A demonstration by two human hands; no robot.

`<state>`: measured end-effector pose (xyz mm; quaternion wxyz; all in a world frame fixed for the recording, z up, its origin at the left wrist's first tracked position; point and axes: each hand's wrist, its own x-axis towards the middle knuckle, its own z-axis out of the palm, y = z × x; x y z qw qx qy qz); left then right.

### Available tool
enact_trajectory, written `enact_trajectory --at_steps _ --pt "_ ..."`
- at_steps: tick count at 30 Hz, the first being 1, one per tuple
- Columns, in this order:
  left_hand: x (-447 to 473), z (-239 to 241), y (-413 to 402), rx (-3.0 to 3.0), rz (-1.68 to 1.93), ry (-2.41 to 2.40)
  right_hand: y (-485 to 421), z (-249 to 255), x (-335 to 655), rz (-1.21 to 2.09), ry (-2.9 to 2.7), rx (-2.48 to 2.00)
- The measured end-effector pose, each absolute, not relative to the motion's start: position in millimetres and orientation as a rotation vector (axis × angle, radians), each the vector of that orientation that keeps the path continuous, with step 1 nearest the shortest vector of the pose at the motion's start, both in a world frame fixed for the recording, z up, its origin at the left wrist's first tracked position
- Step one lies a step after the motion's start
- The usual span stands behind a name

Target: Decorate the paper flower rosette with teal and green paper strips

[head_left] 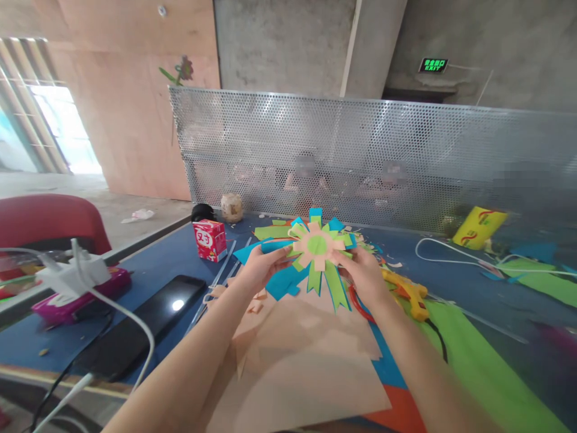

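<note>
The paper rosette (317, 245) sits between left hand (265, 263) and right hand (366, 275) (both pinching edges).

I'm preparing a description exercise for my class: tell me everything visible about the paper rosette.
The rosette looks like layered cut paper: a round green centre on peach strips, with green and blue strips radiating behind. Two notched green tails edged in blue point downward. It roughly faces the camera above peach sheets, the left hand and right hand holding its sides. Its back is hidden.
</note>
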<state>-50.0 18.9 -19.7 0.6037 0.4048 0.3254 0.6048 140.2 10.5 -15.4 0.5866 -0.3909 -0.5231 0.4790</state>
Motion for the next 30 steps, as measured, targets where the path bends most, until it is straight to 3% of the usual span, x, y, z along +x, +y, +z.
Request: enact_trajectory --at_steps 13,24,30 --pt "-39 -23 17 0.945 1.453 0.783 5 -18 133 1.543 -0.963 -0.588" --pt "-34 -17 11 0.817 1.426 0.855 10 -18 128 1.465 -0.884 -0.684" --pt "-27 -18 11 0.593 1.410 0.619 11 -20 126 1.342 -0.876 -0.695"
